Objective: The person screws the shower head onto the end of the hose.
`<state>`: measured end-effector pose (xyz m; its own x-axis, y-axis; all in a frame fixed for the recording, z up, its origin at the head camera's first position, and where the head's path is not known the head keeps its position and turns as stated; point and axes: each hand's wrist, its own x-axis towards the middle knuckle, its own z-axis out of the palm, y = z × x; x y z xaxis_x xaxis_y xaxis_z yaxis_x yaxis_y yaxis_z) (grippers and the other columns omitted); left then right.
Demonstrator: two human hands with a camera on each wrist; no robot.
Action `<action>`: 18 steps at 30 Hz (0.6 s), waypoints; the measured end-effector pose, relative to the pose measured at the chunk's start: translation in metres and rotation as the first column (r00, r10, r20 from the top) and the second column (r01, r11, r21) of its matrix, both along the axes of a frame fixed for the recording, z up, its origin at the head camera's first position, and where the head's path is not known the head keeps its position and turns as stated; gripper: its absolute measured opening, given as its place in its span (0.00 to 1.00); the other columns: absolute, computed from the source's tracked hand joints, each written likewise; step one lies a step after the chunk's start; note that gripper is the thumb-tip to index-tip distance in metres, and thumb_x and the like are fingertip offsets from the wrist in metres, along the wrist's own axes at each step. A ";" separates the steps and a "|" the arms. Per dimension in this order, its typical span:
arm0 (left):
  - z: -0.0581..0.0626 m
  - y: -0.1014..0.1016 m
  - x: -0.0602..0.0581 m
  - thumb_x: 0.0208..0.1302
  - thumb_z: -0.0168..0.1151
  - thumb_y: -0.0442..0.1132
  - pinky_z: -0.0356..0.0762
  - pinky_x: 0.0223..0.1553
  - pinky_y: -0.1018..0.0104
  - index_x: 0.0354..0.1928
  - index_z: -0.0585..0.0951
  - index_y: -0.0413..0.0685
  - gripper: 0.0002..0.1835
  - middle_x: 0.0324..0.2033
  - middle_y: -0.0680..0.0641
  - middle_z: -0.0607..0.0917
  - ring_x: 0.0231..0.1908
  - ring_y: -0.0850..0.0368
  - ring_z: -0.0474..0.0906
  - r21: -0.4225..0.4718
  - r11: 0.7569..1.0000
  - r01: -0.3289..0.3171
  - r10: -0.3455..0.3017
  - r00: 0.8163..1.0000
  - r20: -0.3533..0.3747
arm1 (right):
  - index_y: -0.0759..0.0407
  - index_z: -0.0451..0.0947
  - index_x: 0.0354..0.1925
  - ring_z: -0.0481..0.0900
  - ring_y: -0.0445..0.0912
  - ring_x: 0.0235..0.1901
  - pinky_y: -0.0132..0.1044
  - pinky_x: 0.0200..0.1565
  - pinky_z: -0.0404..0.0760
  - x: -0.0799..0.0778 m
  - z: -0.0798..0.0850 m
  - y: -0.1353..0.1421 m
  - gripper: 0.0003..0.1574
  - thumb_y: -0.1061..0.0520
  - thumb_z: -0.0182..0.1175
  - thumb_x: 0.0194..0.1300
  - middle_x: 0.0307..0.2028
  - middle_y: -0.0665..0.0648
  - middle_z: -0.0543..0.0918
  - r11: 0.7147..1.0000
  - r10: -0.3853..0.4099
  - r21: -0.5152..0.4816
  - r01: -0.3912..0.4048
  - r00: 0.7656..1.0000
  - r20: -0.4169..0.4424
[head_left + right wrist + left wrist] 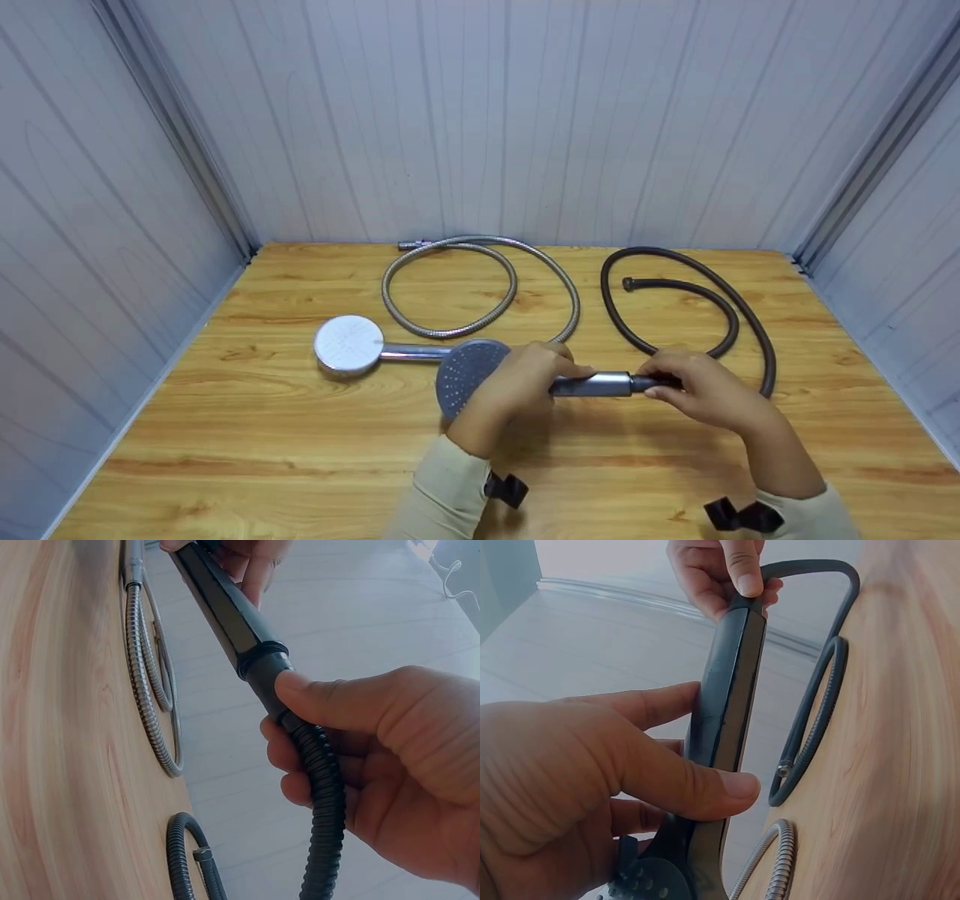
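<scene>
My left hand grips the handle of a dark grey shower head, thumb across one side and fingers behind. The round spray face lies to the left, partly covered by the wrist. At the handle's right end, my right hand pinches the connector of a black ribbed shower hose between thumb and fingers. The connector meets the handle end in line with it; how far it is threaded I cannot tell. Behind my right hand, the rest of this hose loops on the table, its loose end pointing left.
A chrome shower head lies on the wooden table at left, its handle running behind the dark one. A silver metal hose coils at the back middle. White panel walls enclose the table at the back and sides.
</scene>
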<state>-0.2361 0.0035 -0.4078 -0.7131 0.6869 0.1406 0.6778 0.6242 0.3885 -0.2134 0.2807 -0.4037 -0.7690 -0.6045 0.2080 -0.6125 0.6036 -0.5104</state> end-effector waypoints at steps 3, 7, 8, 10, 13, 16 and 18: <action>0.000 0.001 0.001 0.48 0.74 0.26 0.72 0.34 0.74 0.56 0.82 0.66 0.34 0.37 0.59 0.81 0.34 0.65 0.73 0.021 1.000 0.009 -0.009 1.000 0.008 | 0.55 0.82 0.44 0.76 0.38 0.33 0.37 0.34 0.77 0.001 0.001 0.001 0.08 0.59 0.63 0.66 0.36 0.46 0.81 1.000 -0.009 0.017 0.008 1.000 0.025; 0.000 0.001 0.001 0.47 0.76 0.29 0.71 0.33 0.75 0.56 0.83 0.65 0.32 0.37 0.59 0.81 0.34 0.66 0.72 0.050 0.999 0.021 -0.023 0.999 0.023 | 0.56 0.82 0.44 0.76 0.38 0.32 0.36 0.34 0.77 0.000 0.001 0.003 0.08 0.58 0.62 0.67 0.36 0.46 0.81 1.000 -0.003 0.006 0.003 0.999 0.038; 0.000 0.001 0.001 0.47 0.76 0.29 0.71 0.33 0.75 0.55 0.83 0.64 0.32 0.37 0.59 0.81 0.34 0.66 0.72 0.052 0.998 0.024 -0.025 1.000 0.014 | 0.56 0.82 0.44 0.77 0.38 0.32 0.36 0.34 0.77 0.000 0.000 0.004 0.08 0.58 0.62 0.67 0.36 0.47 0.81 1.000 0.000 -0.001 0.000 0.999 0.039; -0.001 0.002 0.001 0.47 0.76 0.29 0.72 0.34 0.75 0.56 0.83 0.64 0.32 0.37 0.59 0.81 0.34 0.66 0.73 0.052 0.998 0.027 -0.027 1.000 -0.004 | 0.57 0.82 0.44 0.77 0.38 0.32 0.36 0.33 0.78 0.000 0.000 0.005 0.09 0.57 0.63 0.66 0.37 0.48 0.82 1.000 0.006 -0.012 -0.005 0.999 0.045; -0.003 0.003 0.001 0.47 0.74 0.26 0.72 0.35 0.74 0.56 0.83 0.65 0.33 0.37 0.58 0.82 0.34 0.66 0.73 0.049 0.998 0.032 -0.030 0.999 -0.042 | 0.58 0.82 0.44 0.77 0.38 0.31 0.35 0.33 0.78 -0.001 0.000 0.007 0.09 0.58 0.63 0.66 0.37 0.49 0.82 1.000 0.005 -0.023 -0.003 0.997 0.073; -0.005 0.004 0.001 0.48 0.73 0.24 0.73 0.36 0.74 0.56 0.82 0.66 0.35 0.37 0.58 0.83 0.34 0.66 0.73 0.040 0.999 0.034 -0.032 0.998 -0.053 | 0.58 0.82 0.44 0.77 0.39 0.31 0.35 0.33 0.78 -0.001 0.000 0.008 0.09 0.58 0.64 0.65 0.36 0.49 0.82 1.000 -0.006 -0.027 0.009 0.993 0.121; -0.005 0.005 0.001 0.48 0.72 0.24 0.73 0.37 0.74 0.57 0.82 0.67 0.35 0.37 0.58 0.83 0.34 0.66 0.74 0.032 0.999 0.032 -0.030 0.998 -0.055 | 0.57 0.82 0.43 0.77 0.39 0.32 0.35 0.33 0.78 -0.001 0.001 0.008 0.09 0.58 0.65 0.65 0.36 0.49 0.82 0.999 -0.015 -0.028 0.019 0.989 0.150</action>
<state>-0.2348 0.0082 -0.4127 -0.6822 0.7030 0.2011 0.7174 0.5902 0.3703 -0.2142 0.2891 -0.4023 -0.8029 -0.5865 0.1071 -0.5177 0.5967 -0.6131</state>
